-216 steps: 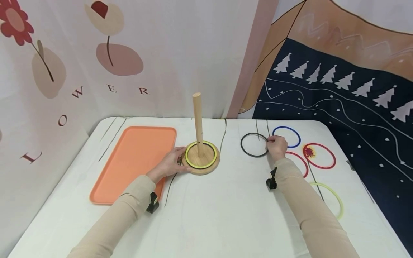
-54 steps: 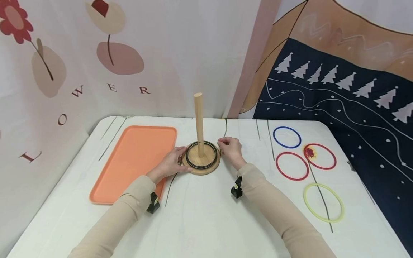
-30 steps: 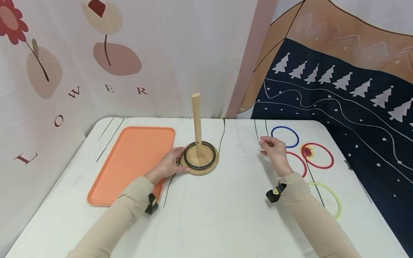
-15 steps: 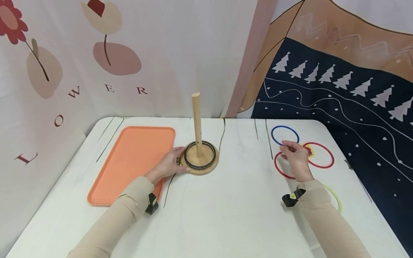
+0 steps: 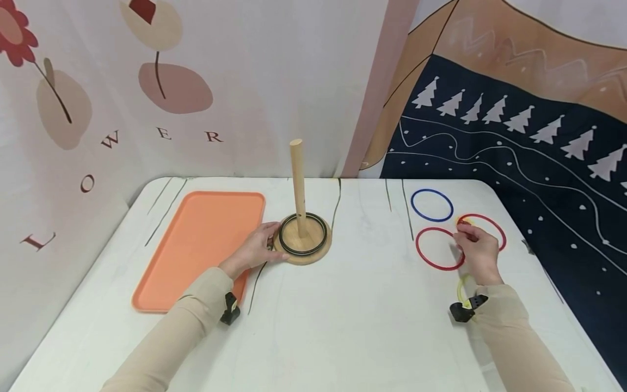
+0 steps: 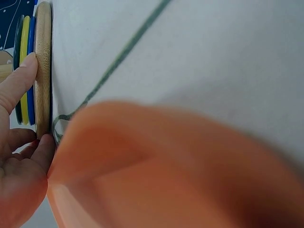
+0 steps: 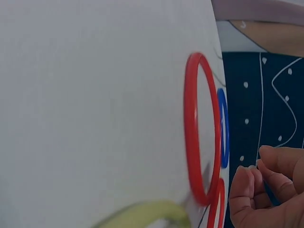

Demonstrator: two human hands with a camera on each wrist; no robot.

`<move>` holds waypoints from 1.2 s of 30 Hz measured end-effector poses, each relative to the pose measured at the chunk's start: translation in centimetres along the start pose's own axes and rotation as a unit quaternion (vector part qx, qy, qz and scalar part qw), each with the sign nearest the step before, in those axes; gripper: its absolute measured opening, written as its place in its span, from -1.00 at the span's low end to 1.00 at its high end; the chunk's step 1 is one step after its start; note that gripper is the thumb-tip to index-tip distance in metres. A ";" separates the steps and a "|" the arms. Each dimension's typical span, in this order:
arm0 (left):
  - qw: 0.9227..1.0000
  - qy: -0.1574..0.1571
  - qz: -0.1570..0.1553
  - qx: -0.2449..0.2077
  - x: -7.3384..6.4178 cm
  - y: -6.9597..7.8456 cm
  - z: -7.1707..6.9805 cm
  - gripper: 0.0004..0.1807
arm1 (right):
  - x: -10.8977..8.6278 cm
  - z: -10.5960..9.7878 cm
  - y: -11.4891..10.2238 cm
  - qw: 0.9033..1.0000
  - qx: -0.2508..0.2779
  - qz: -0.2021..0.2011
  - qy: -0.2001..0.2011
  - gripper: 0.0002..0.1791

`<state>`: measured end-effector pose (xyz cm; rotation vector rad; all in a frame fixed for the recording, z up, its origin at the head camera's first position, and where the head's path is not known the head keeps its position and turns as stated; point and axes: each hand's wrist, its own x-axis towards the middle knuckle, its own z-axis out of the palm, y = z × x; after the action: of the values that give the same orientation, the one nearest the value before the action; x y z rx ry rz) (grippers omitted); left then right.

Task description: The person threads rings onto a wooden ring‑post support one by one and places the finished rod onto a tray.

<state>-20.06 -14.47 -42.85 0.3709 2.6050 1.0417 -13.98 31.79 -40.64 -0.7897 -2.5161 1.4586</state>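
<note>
My left hand [image 5: 252, 250] grips the left edge of a round wooden base [image 5: 294, 239], thumb in front, fingers behind. From this base rises an upright peg [image 5: 298, 185]. A black ring [image 5: 300, 255] lies around the peg's foot; in the left wrist view, a yellow ring [image 6: 24, 42] and a blue ring [image 6: 32, 47] show stacked beneath it. My right hand [image 5: 479, 253], fingers loosely bent and nothing seen between them, hovers by two red rings, the left one [image 5: 417, 249] and the right one [image 5: 482, 215], which it partly covers.
Beyond the red rings lies another blue ring [image 5: 431, 190]. A pale yellow ring [image 5: 459, 288] is mostly hidden under my right wrist. The orange tray [image 5: 206, 245] stands left of the base, under my left wrist. Printed curtains [image 5: 274, 81] hang behind the table.
The black ring, at the table's right 7.2 seconds ago, now lies around the peg over the yellow one. My right hand has since left the stand and moved right; the left stays put.
</note>
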 end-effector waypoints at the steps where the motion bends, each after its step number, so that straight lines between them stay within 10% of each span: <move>1: 1.000 0.001 0.000 0.000 0.0 0.0 0.0 0.02 | 0.0 -0.1 0.2 1.000 -0.012 -0.004 0.004 -0.57; 36: 1.000 -0.006 -0.011 -0.011 -0.1 0.1 -0.1 0.02 | 0.6 -0.5 2.5 0.991 -0.132 -0.003 -0.005 -0.67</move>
<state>-19.98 -14.46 -42.68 0.3412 2.5791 1.0566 -13.40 33.46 -42.62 -0.8115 -2.7531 1.1433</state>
